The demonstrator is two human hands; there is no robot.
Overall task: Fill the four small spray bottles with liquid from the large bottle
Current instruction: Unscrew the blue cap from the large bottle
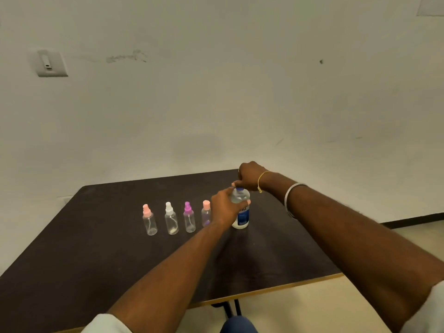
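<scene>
Four small clear spray bottles stand in a row on the dark table (96,248): a pink-capped one (149,220), a white-capped one (171,218), a purple-capped one (189,217) and another pink-capped one (206,213), partly hidden behind my left hand. Right of them stands the large clear bottle (241,218) with a blue label and blue cap. My left hand (224,207) is wrapped around its body. My right hand (249,176) sits over the top, fingers pinched on the blue cap (239,188).
The table's far edge runs close to a white wall. Its light-trimmed front edge (288,288) lies near my elbows, with pale floor beyond on the right. A wall switch plate (51,64) is at the upper left.
</scene>
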